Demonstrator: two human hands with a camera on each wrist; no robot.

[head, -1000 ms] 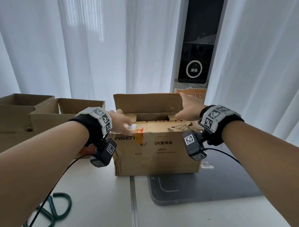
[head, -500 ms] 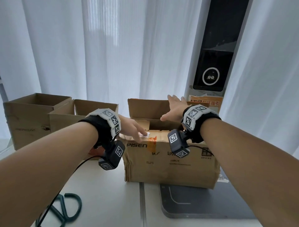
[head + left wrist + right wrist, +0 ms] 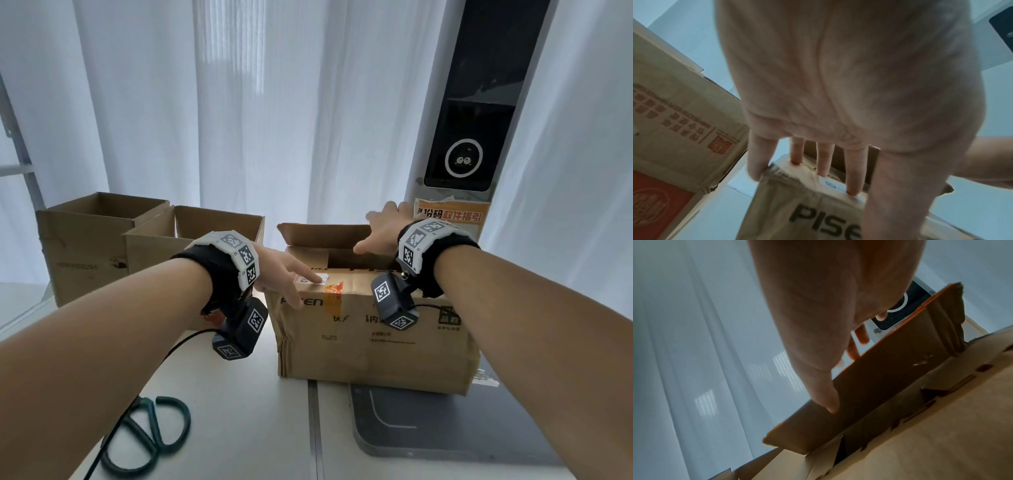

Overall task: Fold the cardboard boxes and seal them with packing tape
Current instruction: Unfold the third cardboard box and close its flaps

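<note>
A brown cardboard box [image 3: 370, 339] printed "PISEN" stands at mid-table, partly on a grey mat. My left hand [image 3: 301, 284] presses straight fingers [image 3: 824, 164] on the near top flap [image 3: 356, 279] at the box's left front corner, thumb down the front face. The far flap [image 3: 318, 234] stands upright. My right hand [image 3: 380, 233] holds it near its right end. In the right wrist view the thumb [image 3: 830, 402] lies on the flap's inner face [image 3: 890, 378] and the fingers reach past the top edge behind it. A gap shows between the two flaps.
Two open-topped cardboard boxes [image 3: 85, 246] [image 3: 191, 246] stand side by side at the left. Green scissor handles [image 3: 150, 435] lie near the front left, with a black cable. The grey mat [image 3: 445, 425] lies front right. A tall white kiosk [image 3: 466, 137] and curtains stand behind.
My right hand has slid along the far flap and come over its top edge. The left hand has stayed pressing the near flap. The head view has tilted and moved closer.
</note>
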